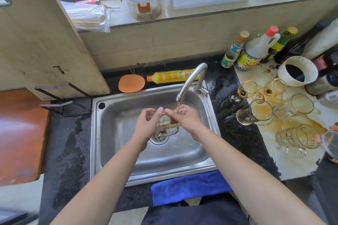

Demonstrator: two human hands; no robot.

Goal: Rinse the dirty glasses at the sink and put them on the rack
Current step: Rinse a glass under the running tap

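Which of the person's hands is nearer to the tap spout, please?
Right. The right hand is just beneath the tap spout, on the glass mug; the left hand holds the mug's other end, farther left.

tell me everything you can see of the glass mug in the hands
The clear, yellow-tinted glass mug lies on its side above the drain of the steel sink, its loop handle hanging down. The left hand grips one end, the right hand the other, fingers curled round it. It sits just under the spout of the curved metal tap, where a thin stream falls.
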